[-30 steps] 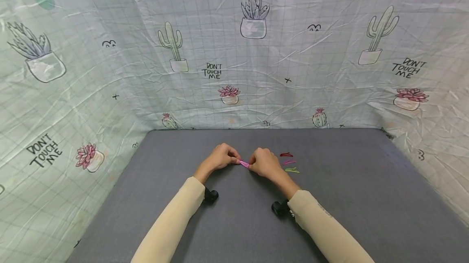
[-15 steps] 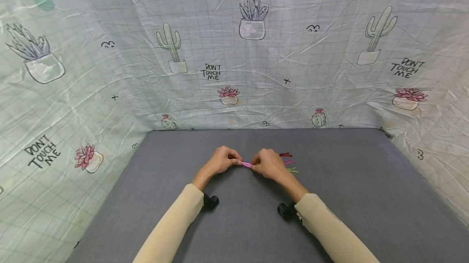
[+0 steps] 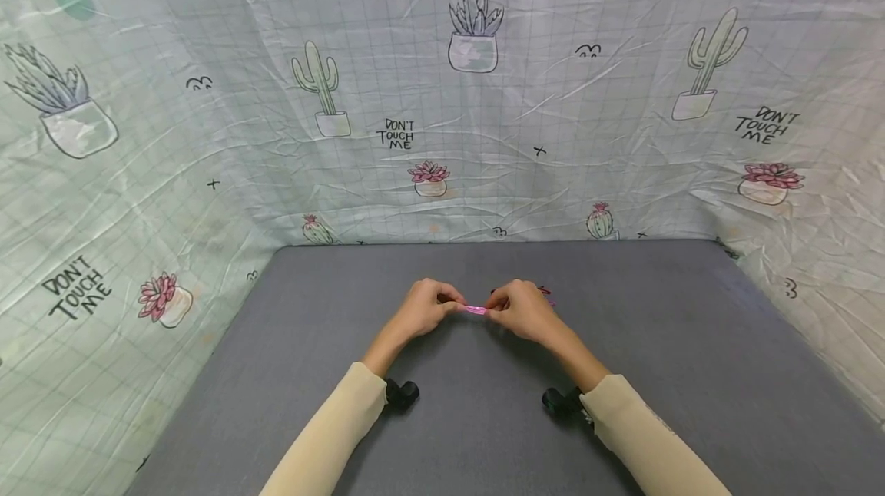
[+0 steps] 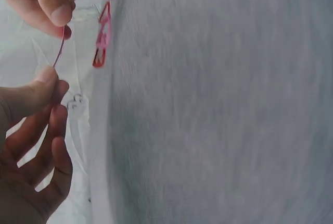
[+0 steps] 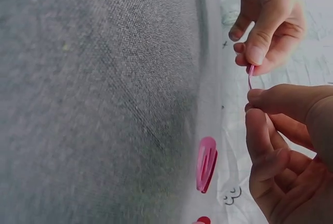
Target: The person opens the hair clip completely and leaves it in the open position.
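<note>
A pink snap hair clip (image 3: 475,310) is stretched between both hands above the grey table. My left hand (image 3: 423,307) pinches its left end between thumb and forefinger, and my right hand (image 3: 524,313) pinches the other end the same way. Seen edge-on in the left wrist view, the clip (image 4: 60,51) looks thin and slightly bowed. In the right wrist view a short curved length of the clip (image 5: 250,81) shows between the two sets of fingertips.
Behind the right hand lie more hair clips, a red one (image 3: 544,290) and a pink one (image 3: 551,302), mostly covered by it in the head view. A patterned curtain (image 3: 442,97) rises beyond the table's (image 3: 677,342) far edge.
Both hands have shifted a little to the right with the pink hair clip between them. The right hand now covers the green hair clip in the head view.
</note>
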### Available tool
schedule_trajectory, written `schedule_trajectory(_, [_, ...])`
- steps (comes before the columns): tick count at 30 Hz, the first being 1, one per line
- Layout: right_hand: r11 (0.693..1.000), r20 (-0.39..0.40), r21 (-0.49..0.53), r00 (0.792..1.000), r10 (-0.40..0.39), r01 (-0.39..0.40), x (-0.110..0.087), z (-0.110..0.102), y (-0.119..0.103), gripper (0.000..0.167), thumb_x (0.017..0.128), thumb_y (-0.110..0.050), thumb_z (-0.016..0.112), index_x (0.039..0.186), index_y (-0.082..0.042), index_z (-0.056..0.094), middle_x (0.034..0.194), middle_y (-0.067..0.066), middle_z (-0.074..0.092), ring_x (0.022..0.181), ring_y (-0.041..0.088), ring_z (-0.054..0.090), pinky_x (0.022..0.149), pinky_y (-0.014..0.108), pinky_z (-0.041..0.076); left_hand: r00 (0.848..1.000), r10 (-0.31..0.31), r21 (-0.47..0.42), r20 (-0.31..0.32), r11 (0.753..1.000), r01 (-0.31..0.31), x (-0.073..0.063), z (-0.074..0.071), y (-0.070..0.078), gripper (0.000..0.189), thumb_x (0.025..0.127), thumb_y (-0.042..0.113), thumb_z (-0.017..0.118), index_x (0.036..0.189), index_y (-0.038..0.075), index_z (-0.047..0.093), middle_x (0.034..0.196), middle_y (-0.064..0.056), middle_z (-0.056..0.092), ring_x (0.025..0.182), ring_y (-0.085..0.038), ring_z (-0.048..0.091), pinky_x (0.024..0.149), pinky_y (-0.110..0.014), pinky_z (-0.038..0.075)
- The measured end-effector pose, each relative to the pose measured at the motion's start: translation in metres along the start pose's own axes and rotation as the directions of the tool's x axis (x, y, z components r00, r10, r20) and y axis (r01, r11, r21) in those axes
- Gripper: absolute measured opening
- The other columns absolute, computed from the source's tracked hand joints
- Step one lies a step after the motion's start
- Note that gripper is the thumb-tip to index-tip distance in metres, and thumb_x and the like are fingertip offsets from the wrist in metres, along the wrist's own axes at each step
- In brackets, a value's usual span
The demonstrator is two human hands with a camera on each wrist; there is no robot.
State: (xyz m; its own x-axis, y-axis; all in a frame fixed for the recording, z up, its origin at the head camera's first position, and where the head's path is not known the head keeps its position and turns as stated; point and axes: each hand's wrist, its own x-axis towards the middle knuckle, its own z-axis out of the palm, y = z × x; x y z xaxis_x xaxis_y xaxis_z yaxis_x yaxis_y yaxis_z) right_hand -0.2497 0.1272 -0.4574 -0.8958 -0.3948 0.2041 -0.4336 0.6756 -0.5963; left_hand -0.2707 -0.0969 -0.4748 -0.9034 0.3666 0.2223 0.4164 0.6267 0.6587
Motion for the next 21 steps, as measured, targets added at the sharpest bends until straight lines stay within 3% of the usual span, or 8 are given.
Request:
schedule_trajectory(9, [0.994,-0.043,0.102,0.999,0.030,-0.025,-0.013,-0.008,0.005,0.009,0.089,-0.008,0.076,0.093,-0.005,0.082,0.077,0.002,0.074,0.058,0.008,0.058,0.053,0.025,0.047,0.998,0.001,-0.056,-0.068,0.998,-0.005,-0.005,0.007,0.014,0.006,0.091,0.020,0.079,0.091,0.015,0.084,0.089,0.000,0.080,0.073,-0.006,0.066,0.065,-0.024,0.052])
schedule_trajectory(16, [0.977,-0.037,0.208,0.998,0.052,-0.043,-0.019,-0.009,0.013,0.010,0.091,-0.009,0.076,0.098,-0.003,0.081,0.077,0.005,0.074,0.057,0.012,0.060,0.051,0.026,0.048,0.996,0.003,-0.075,-0.094,0.997,-0.010,-0.008,0.012,0.019,0.006,0.090,0.020,0.080,0.091,0.015,0.084,0.089,0.000,0.080,0.073,-0.006,0.065,0.064,-0.023,0.051])
schedule_trajectory(21, [0.973,-0.045,0.230,0.998,0.038,-0.027,-0.024,-0.011,0.016,0.010,0.091,-0.009,0.076,0.098,-0.005,0.081,0.077,0.005,0.074,0.057,0.013,0.060,0.051,0.027,0.048,0.995,0.006,-0.095,-0.102,0.995,-0.016,-0.011,0.014,0.026,0.006,0.091,0.018,0.079,0.091,0.014,0.083,0.089,-0.001,0.080,0.074,-0.007,0.066,0.066,-0.023,0.051])
